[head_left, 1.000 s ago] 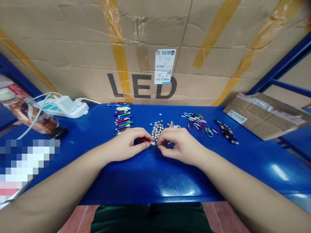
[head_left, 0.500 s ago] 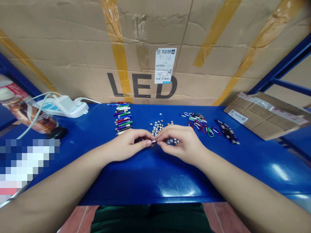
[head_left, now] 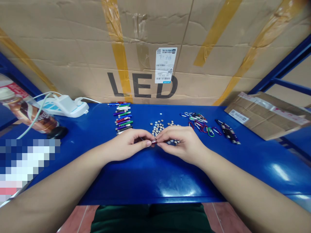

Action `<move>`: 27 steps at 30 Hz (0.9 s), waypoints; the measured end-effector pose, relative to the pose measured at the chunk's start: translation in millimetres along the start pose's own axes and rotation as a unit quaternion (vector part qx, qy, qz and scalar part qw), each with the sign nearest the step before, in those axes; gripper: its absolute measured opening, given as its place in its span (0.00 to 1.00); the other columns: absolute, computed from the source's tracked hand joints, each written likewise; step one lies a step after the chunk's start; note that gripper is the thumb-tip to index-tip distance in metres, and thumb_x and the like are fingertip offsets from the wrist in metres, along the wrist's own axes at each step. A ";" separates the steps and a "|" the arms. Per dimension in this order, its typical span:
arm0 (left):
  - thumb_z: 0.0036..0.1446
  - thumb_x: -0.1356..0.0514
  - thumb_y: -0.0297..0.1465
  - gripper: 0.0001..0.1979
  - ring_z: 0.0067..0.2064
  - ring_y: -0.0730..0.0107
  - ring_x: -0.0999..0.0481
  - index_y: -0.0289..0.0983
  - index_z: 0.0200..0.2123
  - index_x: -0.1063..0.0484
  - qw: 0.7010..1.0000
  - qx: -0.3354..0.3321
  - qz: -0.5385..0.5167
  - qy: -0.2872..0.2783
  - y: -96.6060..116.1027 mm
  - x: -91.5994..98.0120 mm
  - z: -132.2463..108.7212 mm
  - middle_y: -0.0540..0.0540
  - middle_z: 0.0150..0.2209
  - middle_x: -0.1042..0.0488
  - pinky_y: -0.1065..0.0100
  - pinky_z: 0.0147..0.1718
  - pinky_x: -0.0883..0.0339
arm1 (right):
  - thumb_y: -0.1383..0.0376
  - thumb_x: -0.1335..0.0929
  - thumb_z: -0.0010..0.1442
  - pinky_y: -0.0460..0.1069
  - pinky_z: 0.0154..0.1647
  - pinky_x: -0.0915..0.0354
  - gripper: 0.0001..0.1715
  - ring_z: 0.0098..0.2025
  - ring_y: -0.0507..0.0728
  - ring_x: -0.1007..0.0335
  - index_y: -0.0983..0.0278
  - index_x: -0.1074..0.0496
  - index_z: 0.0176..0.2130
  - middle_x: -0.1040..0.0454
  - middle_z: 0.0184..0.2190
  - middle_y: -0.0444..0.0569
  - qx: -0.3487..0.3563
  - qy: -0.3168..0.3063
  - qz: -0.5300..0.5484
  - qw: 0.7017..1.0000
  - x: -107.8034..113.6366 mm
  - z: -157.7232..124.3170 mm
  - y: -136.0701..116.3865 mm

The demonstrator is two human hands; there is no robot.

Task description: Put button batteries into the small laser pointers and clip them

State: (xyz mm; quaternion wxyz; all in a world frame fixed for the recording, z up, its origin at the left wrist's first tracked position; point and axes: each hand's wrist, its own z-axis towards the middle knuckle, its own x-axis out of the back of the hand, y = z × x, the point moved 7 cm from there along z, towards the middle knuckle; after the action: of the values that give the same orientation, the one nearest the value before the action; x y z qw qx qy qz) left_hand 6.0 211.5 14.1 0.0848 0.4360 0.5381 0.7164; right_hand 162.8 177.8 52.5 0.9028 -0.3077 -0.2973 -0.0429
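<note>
My left hand (head_left: 128, 144) is closed around a small red pen-shaped flashlight (head_left: 153, 141), with only its tip showing past my fingers. My right hand (head_left: 181, 142) pinches at that tip from the right, thumb and forefinger pressed together; what they hold is too small to make out. Both hands rest on the blue table (head_left: 155, 174). Just behind them lies a scatter of several small silver button cells (head_left: 157, 127).
A row of coloured mini flashlights (head_left: 122, 118) lies behind my left hand. Coloured carabiner clips (head_left: 200, 124) and black parts (head_left: 227, 131) lie at the right. A white power strip (head_left: 64, 106), a bottle (head_left: 26, 108), a flat cardboard packet (head_left: 264, 113) and a big "LED" carton (head_left: 145, 48) surround the table.
The red flashlight has slid further into my left hand, so less of its body shows. My right hand has shifted slightly toward it and stays pinched at its tip.
</note>
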 end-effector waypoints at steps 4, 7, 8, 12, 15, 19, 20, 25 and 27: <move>0.68 0.41 0.39 0.15 0.47 0.59 0.17 0.36 0.49 0.21 1.000 -0.001 0.003 -0.003 0.7 0.1 -0.3 0.42 0.45 0.16 0.62 0.50 0.25 | 0.72 0.28 0.63 0.50 0.43 0.24 0.06 0.39 0.55 0.18 0.62 0.21 0.36 0.16 0.35 0.49 0.005 -0.003 -0.001 1.000 -0.9 -0.3 0.6; 0.68 0.41 0.39 0.15 0.47 0.59 0.18 0.36 0.49 0.21 1.000 -0.003 0.010 -0.003 1.4 0.2 0.0 0.42 0.45 0.17 0.63 0.49 0.25 | 0.73 0.28 0.63 0.50 0.43 0.24 0.06 0.38 0.55 0.18 0.63 0.21 0.35 0.16 0.35 0.49 0.019 0.002 -0.003 1.000 -0.7 -0.4 -0.2; 0.68 0.41 0.39 0.16 0.46 0.60 0.18 0.36 0.49 0.21 1.000 -0.004 0.012 -0.003 1.6 0.3 0.1 0.42 0.45 0.17 0.63 0.49 0.25 | 0.73 0.28 0.63 0.50 0.43 0.24 0.06 0.38 0.55 0.18 0.63 0.21 0.35 0.16 0.35 0.49 0.023 0.003 -0.004 1.000 -0.5 -0.4 -0.5; 0.68 0.41 0.40 0.17 0.47 0.60 0.18 0.35 0.50 0.21 1.000 -0.004 0.012 -0.002 1.4 0.6 0.0 0.42 0.46 0.17 0.63 0.49 0.25 | 0.73 0.28 0.63 0.50 0.43 0.24 0.06 0.39 0.55 0.18 0.64 0.21 0.36 0.16 0.35 0.50 0.030 0.003 -0.005 1.000 -0.4 -0.5 -1.5; 0.68 0.41 0.39 0.16 0.47 0.60 0.18 0.35 0.50 0.21 1.000 -0.005 0.014 -0.003 1.2 0.7 -0.1 0.42 0.46 0.17 0.63 0.49 0.25 | 0.73 0.27 0.63 0.50 0.43 0.24 0.05 0.39 0.55 0.18 0.64 0.21 0.36 0.16 0.36 0.50 0.034 0.004 -0.006 0.999 0.0 -0.7 -2.5; 0.68 0.41 0.39 0.16 0.47 0.60 0.18 0.35 0.50 0.21 1.000 -0.006 0.015 -0.005 0.6 0.7 -0.1 0.42 0.46 0.17 0.63 0.50 0.25 | 0.73 0.27 0.63 0.49 0.43 0.24 0.05 0.39 0.55 0.18 0.65 0.21 0.36 0.16 0.36 0.51 0.041 0.003 -0.006 0.999 0.0 -0.7 -3.6; 0.68 0.41 0.39 0.16 0.47 0.60 0.18 0.35 0.50 0.21 1.000 -0.007 0.014 -0.005 0.4 0.6 -0.1 0.42 0.46 0.17 0.63 0.50 0.25 | 0.73 0.27 0.63 0.49 0.43 0.24 0.05 0.39 0.55 0.18 0.65 0.21 0.36 0.16 0.36 0.51 0.043 0.003 -0.006 0.999 0.1 -0.7 -3.8; 0.68 0.41 0.38 0.15 0.47 0.60 0.18 0.35 0.50 0.22 1.000 -0.011 0.017 -0.006 0.5 0.6 -0.1 0.42 0.46 0.17 0.63 0.50 0.25 | 0.74 0.27 0.63 0.49 0.43 0.24 0.05 0.38 0.54 0.19 0.65 0.21 0.36 0.17 0.36 0.51 0.047 0.002 -0.010 0.999 0.1 -0.7 -4.1; 0.68 0.41 0.38 0.15 0.47 0.60 0.18 0.35 0.50 0.22 1.000 -0.015 0.020 -0.005 1.1 0.9 -0.1 0.42 0.46 0.17 0.64 0.50 0.25 | 0.74 0.27 0.63 0.49 0.43 0.24 0.05 0.39 0.54 0.19 0.65 0.21 0.36 0.17 0.36 0.51 0.050 0.001 -0.010 0.999 0.1 -0.9 -4.7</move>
State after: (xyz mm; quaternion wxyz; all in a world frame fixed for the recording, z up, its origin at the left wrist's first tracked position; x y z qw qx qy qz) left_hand 5.8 211.5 15.5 0.0797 0.4493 0.5177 0.7237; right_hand 162.1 173.5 54.5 0.9170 -0.2595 -0.3007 -0.0374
